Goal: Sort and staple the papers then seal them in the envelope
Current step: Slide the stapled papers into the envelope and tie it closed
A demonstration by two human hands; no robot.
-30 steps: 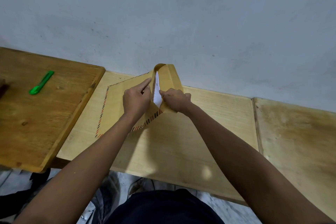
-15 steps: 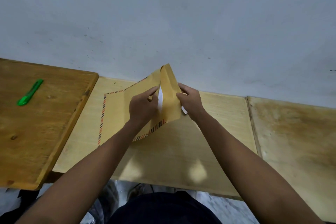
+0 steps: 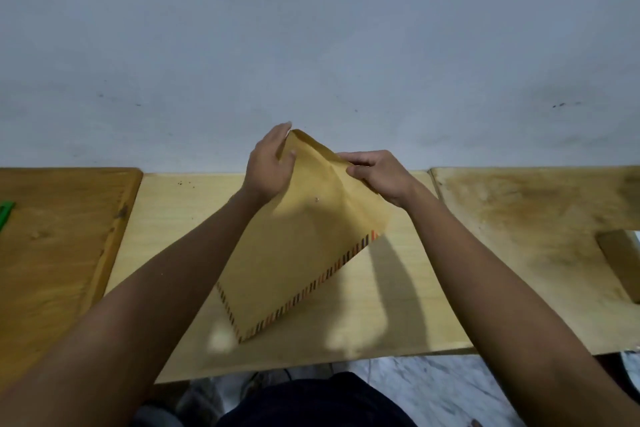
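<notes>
Since a sec ago the envelope [image 3: 304, 236] has come up off the bench [image 3: 398, 305]: it lay flat w/ its mouth propped open and a white sheet showing inside, now it's held upright and tilted, bottom corner touching the bench near the front edge, striped border running up toward the right. No white paper visible any more, so I judge the papers are fully inside and I'm settling them to the bottom before closing the flap. Sealing not yet done.

Fingers: my left hand [image 3: 268, 166] is at the top left of the envelope, fingers fairly straight up along the far side of the top edge, thumb pressed on the near face, so a light pinch on the paper. My right hand [image 3: 377, 175] has fingers curled over the top right edge w/ thumb under, gripping it firmly. Whether the flap is folded over or still up I can't tell, the top edge is hidden behind both hands, prob. still open.

Green stapler-like tool [image 3: 6, 215] sits at the far left on the darker board [image 3: 62, 253], well apart from the envelope and half out of view.
</notes>
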